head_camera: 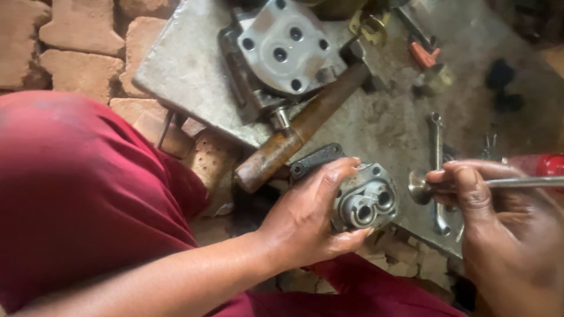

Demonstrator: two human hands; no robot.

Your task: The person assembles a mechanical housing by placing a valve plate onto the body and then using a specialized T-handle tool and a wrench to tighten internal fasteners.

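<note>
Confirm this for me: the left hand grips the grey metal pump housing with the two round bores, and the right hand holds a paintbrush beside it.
Not quite. The left hand does grip the grey pump housing, but the right hand holds a slim metal tool with a rounded head, not a paintbrush. The head view shows it.

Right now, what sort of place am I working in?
Probably an informal outdoor repair spot for machine parts. A greasy metal slab lies on brick paving, with a cast pump housing, a rusty bar and a wrench scattered on it.
</note>
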